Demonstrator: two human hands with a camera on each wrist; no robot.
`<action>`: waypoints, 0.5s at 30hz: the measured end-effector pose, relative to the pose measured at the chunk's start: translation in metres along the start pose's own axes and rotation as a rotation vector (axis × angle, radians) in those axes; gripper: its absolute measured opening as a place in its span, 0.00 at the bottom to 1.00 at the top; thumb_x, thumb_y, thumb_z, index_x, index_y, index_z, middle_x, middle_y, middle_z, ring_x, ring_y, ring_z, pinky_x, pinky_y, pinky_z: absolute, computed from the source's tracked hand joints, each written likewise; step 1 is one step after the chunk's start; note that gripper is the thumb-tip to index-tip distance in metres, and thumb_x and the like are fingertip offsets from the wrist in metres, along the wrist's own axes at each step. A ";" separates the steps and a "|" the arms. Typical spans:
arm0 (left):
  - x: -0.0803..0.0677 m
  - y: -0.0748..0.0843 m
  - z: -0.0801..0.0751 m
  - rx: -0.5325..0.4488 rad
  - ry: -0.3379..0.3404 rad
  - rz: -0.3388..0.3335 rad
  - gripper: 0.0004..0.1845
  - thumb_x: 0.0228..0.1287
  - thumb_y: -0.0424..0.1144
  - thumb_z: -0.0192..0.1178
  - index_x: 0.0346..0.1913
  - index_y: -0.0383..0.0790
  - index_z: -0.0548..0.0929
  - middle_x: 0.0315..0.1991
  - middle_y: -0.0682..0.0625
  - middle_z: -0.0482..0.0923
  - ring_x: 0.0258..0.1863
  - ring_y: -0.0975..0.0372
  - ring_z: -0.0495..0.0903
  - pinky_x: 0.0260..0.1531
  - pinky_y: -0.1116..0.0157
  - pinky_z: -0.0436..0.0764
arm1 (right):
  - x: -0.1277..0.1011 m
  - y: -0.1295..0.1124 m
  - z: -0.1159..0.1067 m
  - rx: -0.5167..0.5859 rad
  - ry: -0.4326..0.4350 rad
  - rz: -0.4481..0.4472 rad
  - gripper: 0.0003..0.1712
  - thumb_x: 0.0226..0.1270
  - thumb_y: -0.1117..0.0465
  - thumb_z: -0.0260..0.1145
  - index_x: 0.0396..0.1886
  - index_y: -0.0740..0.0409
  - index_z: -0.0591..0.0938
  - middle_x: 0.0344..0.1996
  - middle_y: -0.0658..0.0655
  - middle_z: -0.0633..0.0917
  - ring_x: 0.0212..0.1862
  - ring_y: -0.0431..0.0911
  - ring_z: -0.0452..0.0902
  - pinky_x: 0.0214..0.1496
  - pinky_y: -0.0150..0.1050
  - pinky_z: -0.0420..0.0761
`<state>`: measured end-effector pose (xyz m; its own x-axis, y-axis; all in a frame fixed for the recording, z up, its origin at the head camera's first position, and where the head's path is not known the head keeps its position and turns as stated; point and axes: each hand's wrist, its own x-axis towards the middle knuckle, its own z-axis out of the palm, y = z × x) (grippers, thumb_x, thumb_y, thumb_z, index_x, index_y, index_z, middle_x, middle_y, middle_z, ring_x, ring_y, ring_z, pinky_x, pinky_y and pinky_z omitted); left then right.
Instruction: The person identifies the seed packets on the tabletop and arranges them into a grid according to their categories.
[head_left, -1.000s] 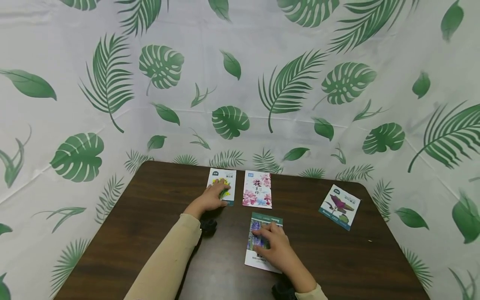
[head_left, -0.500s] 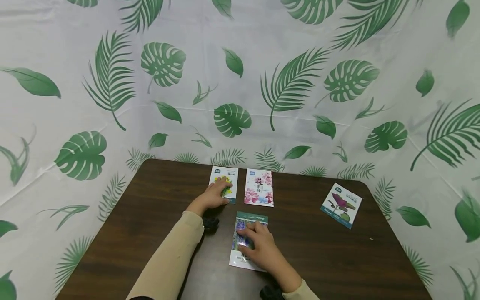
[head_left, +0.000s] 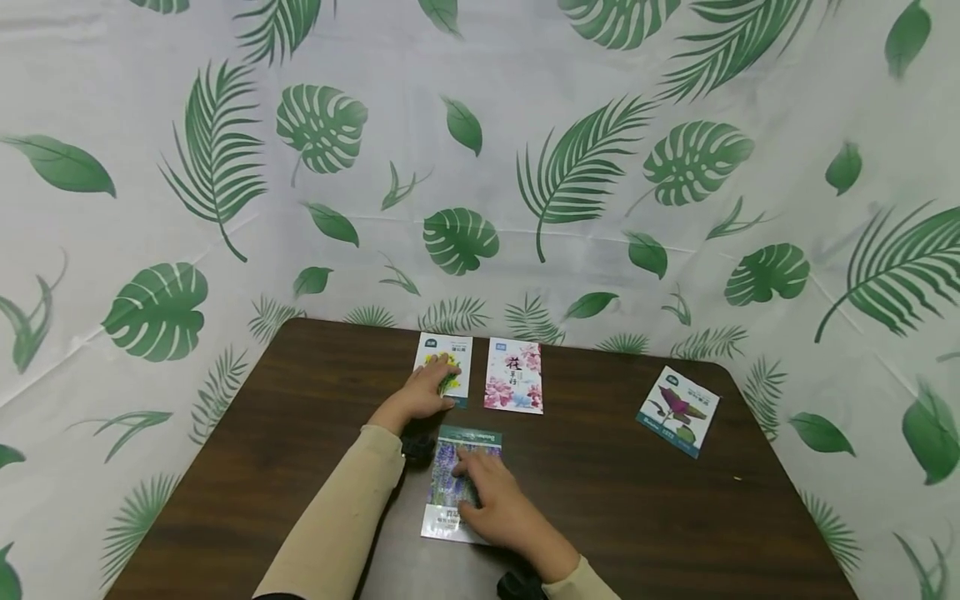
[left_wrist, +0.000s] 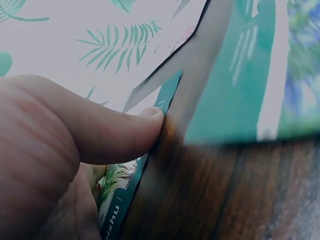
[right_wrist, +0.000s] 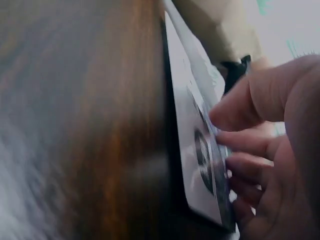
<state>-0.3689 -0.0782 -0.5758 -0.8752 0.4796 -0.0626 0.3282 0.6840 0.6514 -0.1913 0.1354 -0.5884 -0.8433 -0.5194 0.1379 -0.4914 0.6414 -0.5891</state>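
Resting relaxed, right fingers (head_left: 486, 473) touch a purple-flowered packet (head_left: 444, 485), left fingers (head_left: 429, 382) a yellow-flowered one (head_left: 460, 387).

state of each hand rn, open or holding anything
Left hand: open, touching the yellow-flower packet.
Right hand: open, touching the purple-flower packet.

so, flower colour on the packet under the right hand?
The flowers are purple; the head view shows it best.
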 end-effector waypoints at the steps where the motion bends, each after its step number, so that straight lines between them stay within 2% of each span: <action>1: -0.002 -0.001 0.000 0.001 0.002 -0.004 0.35 0.76 0.38 0.69 0.82 0.40 0.70 0.90 0.37 0.46 0.91 0.42 0.42 0.89 0.39 0.42 | -0.001 0.001 0.001 0.012 -0.009 -0.018 0.26 0.62 0.66 0.70 0.62 0.56 0.80 0.78 0.61 0.77 0.76 0.59 0.72 0.77 0.65 0.73; 4: -0.006 -0.001 0.000 -0.002 0.013 -0.002 0.35 0.76 0.37 0.69 0.81 0.39 0.71 0.90 0.36 0.47 0.91 0.41 0.42 0.89 0.38 0.43 | -0.001 0.001 0.001 0.040 -0.045 -0.046 0.32 0.58 0.70 0.68 0.66 0.56 0.81 0.81 0.60 0.73 0.81 0.60 0.68 0.80 0.66 0.70; 6: -0.008 -0.001 0.000 -0.001 0.018 0.002 0.35 0.75 0.37 0.69 0.81 0.39 0.71 0.90 0.35 0.48 0.90 0.40 0.43 0.88 0.37 0.44 | -0.001 0.001 0.001 0.030 -0.059 -0.070 0.34 0.58 0.70 0.68 0.68 0.55 0.82 0.82 0.61 0.71 0.82 0.62 0.65 0.80 0.70 0.69; 10: -0.007 0.001 -0.001 0.006 0.002 0.010 0.35 0.76 0.38 0.69 0.81 0.38 0.70 0.90 0.34 0.47 0.90 0.40 0.43 0.88 0.37 0.43 | -0.002 0.003 -0.001 0.014 -0.057 -0.099 0.35 0.65 0.69 0.70 0.73 0.49 0.83 0.81 0.64 0.69 0.81 0.66 0.63 0.76 0.76 0.67; 15: -0.004 0.002 -0.003 0.013 -0.008 0.020 0.35 0.77 0.38 0.68 0.81 0.38 0.70 0.90 0.34 0.47 0.90 0.39 0.43 0.88 0.37 0.43 | -0.001 0.006 -0.005 0.079 -0.066 -0.087 0.34 0.71 0.67 0.71 0.75 0.45 0.81 0.78 0.64 0.69 0.78 0.64 0.63 0.73 0.76 0.64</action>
<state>-0.3661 -0.0806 -0.5721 -0.8658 0.4973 -0.0560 0.3500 0.6818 0.6424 -0.1942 0.1427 -0.5880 -0.7810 -0.6088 0.1397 -0.5410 0.5475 -0.6384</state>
